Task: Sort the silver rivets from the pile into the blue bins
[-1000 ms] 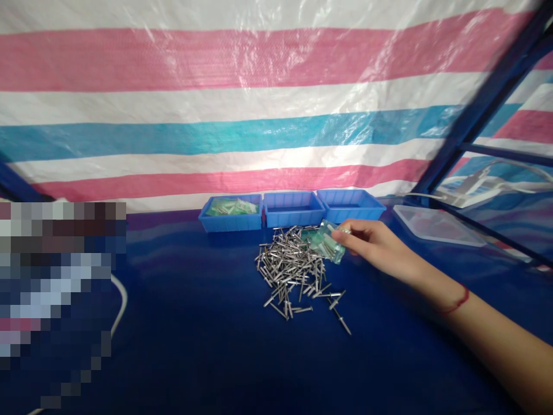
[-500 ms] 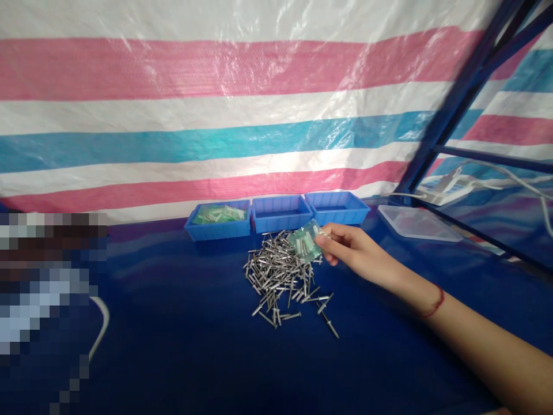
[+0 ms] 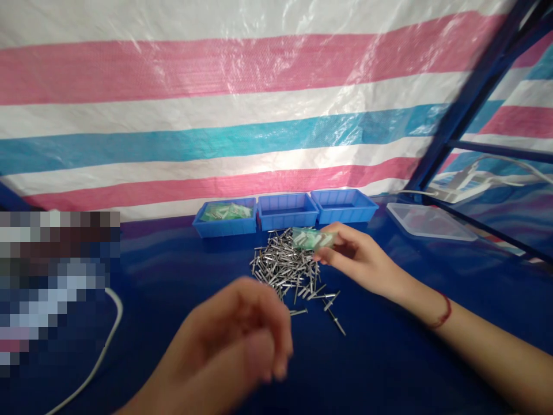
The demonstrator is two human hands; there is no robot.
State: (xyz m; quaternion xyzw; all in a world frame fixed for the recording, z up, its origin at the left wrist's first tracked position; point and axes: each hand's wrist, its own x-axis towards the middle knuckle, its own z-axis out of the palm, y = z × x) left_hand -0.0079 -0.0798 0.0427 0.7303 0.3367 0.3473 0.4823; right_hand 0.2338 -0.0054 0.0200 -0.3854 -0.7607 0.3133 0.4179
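A pile of silver rivets (image 3: pixel 287 268) lies on the blue table cover (image 3: pixel 389 357), in front of three small blue bins. My right hand (image 3: pixel 358 259) pinches a small green-tinted plastic bag (image 3: pixel 311 238) holding several rivets, just above the pile's far right side. My left hand (image 3: pixel 242 334) hovers close to the camera, blurred, with its fingers curled inward. Whether anything sits in the left hand is hidden. The left bin (image 3: pixel 225 217) holds several filled green bags; the middle bin (image 3: pixel 287 210) and right bin (image 3: pixel 344 206) show no contents.
A clear plastic lid (image 3: pixel 430 221) lies to the right of the bins. A blue metal frame (image 3: pixel 466 104) rises at the right. A striped pink, white and blue tarp (image 3: pixel 216 115) forms the back wall. A white cable (image 3: pixel 108 340) curves at the left.
My left hand has come into view from below, close to the camera. My right hand has tipped the bag flatter, still above the pile's far right side.
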